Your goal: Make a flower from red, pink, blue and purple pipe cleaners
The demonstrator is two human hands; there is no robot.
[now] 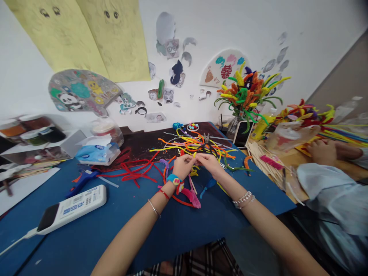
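"How many hands are working here?"

"Two. The left hand and right hand are pinching one yellow pipe cleaner together at the fingertips, above the blue mat."

"Anything else nearby?"

"One glue gun is lying off to the left."

left hand | right hand | together pinching yellow pipe cleaner (mostly hidden) | above blue mat

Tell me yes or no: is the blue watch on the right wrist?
No: the blue watch is on the left wrist, while the right wrist wears silver bead bracelets.
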